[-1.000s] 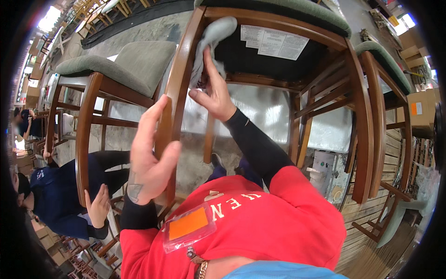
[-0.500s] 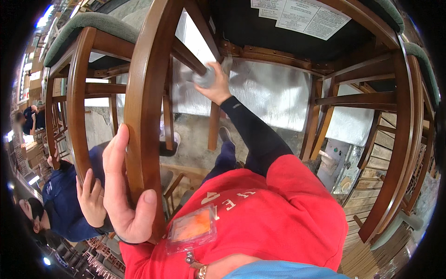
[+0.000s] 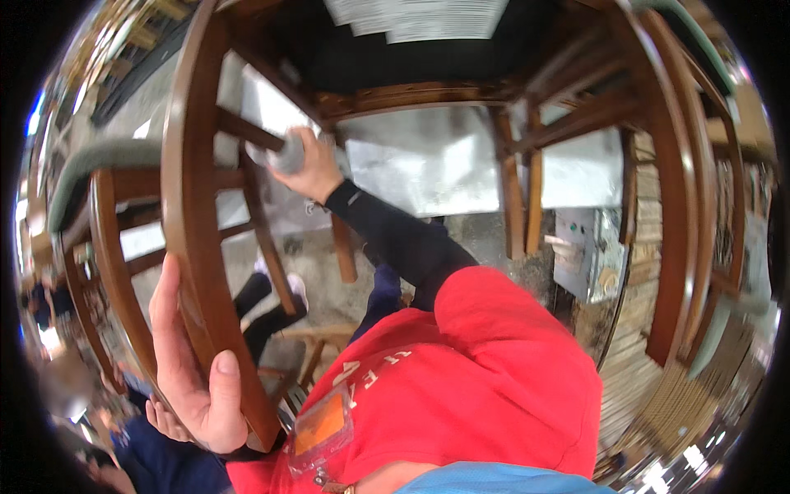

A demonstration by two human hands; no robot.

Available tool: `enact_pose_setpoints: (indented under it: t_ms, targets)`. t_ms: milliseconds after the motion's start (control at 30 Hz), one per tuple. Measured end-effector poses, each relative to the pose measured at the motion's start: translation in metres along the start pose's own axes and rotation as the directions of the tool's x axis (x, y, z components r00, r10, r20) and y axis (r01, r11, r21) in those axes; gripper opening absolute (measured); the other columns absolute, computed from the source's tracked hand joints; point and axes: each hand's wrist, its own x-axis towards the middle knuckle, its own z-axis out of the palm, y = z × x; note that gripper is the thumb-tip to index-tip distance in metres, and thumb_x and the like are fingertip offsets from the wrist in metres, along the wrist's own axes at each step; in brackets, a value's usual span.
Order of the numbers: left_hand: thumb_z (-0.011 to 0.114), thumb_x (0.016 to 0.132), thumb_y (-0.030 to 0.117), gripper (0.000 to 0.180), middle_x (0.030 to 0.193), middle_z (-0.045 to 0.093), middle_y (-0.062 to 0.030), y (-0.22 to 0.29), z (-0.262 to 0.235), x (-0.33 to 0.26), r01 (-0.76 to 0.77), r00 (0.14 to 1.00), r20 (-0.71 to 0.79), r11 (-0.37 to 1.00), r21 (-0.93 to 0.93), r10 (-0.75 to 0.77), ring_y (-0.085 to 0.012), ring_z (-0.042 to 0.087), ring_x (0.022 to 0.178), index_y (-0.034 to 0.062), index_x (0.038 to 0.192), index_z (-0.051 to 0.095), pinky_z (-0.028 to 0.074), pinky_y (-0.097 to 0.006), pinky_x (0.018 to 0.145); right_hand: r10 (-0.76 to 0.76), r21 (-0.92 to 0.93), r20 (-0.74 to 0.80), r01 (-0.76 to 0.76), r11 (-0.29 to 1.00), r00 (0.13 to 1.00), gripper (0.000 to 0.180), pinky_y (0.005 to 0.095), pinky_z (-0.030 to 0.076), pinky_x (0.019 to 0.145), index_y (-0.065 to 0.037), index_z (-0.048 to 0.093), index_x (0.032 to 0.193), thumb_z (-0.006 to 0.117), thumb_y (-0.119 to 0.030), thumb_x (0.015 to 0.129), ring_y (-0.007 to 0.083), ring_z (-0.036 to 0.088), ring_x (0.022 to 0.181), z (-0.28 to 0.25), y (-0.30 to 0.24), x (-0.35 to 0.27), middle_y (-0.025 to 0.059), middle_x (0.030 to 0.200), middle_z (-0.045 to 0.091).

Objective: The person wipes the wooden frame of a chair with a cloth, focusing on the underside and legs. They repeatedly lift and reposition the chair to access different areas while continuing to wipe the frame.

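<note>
A brown wooden chair (image 3: 196, 247) fills the upper view, tilted so that its black underside with white paper labels shows. My left hand (image 3: 193, 375) lies against the lower part of its long leg. The index finger is stretched along the left edge and the thumb points up over the wood; its other fingers are mostly hidden. My right hand (image 3: 314, 171), in a black sleeve, is closed on a grey cloth (image 3: 285, 156) at the side rail (image 3: 247, 130) between the legs. The cloth is blurred, so its exact kind is hard to make out.
A chair with a grey-green seat (image 3: 123, 158) stands at left; more chairs crowd the right. A silvery sheet (image 3: 420, 165) lies beyond my arm. Right of it are a metal control box (image 3: 588, 247) and wooden slats (image 3: 638, 305). A co-worker's hand (image 3: 164, 420) is at lower left.
The view has shifted, so the chair and both hands appear farther left. My right hand stays at the rail with the cloth. My left hand remains against the leg.
</note>
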Motion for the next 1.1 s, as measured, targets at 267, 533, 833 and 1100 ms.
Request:
enact_pose_setpoints:
  t_ms: [267, 533, 833, 1100]
  targets:
    - [0.054, 0.092, 0.018, 0.074, 0.162, 0.031, -0.0222, -0.005, -0.002, -0.001, -0.034, 0.998, 0.055, 0.995, -0.091, 0.039, -0.0307, 0.027, 0.152, -0.0076, 0.155, 0.027, 0.017, -0.040, 0.124, 0.299, 0.287, -0.168, -0.244, 0.926, 0.939, 0.036, 0.0377, 0.055, 0.081, 0.003, 0.059, 0.119, 0.072, -0.020, 0.094, 0.0195, 0.068, 0.091, -0.137, 0.008, -0.063, 0.0139, 0.100, 0.072]
    - [0.048, 0.084, 0.007, 0.075, 0.162, 0.032, -0.0182, -0.006, -0.003, 0.000, -0.056, 0.996, 0.060, 0.995, -0.081, 0.061, -0.0283, 0.026, 0.153, -0.0050, 0.156, 0.029, 0.016, -0.039, 0.124, -0.291, -0.245, -0.742, 0.160, 0.956, 0.604, 0.036, 0.0363, 0.050, 0.096, 0.009, 0.065, 0.112, 0.079, -0.014, 0.088, 0.0221, 0.064, 0.105, -0.330, -0.065, 0.068, 0.0160, 0.116, 0.067]
    - [0.047, 0.083, 0.002, 0.076, 0.163, 0.031, -0.0193, -0.003, -0.004, -0.003, -0.027, 0.997, 0.065, 0.996, -0.085, 0.032, -0.0284, 0.025, 0.153, -0.0045, 0.157, 0.028, 0.017, -0.039, 0.124, 0.282, -0.088, -0.786, -0.551, 0.830, 0.551, 0.081, 0.0455, 0.046, 0.102, 0.008, 0.046, 0.135, 0.087, -0.019, 0.072, 0.0441, 0.060, 0.120, -0.295, 0.102, -0.033, 0.0324, 0.124, 0.062]
    - [0.052, 0.089, 0.009, 0.074, 0.160, 0.036, -0.0157, -0.010, -0.002, -0.002, -0.059, 0.997, 0.038, 0.996, -0.073, 0.062, -0.0200, 0.045, 0.137, -0.0044, 0.157, 0.027, 0.033, -0.031, 0.114, 0.397, 0.258, -0.725, -0.312, 0.914, 0.563, 0.057, 0.0396, 0.042, 0.108, 0.008, 0.050, 0.135, 0.077, -0.014, 0.089, 0.0302, 0.059, 0.124, -0.212, 0.052, -0.056, 0.0206, 0.131, 0.062]
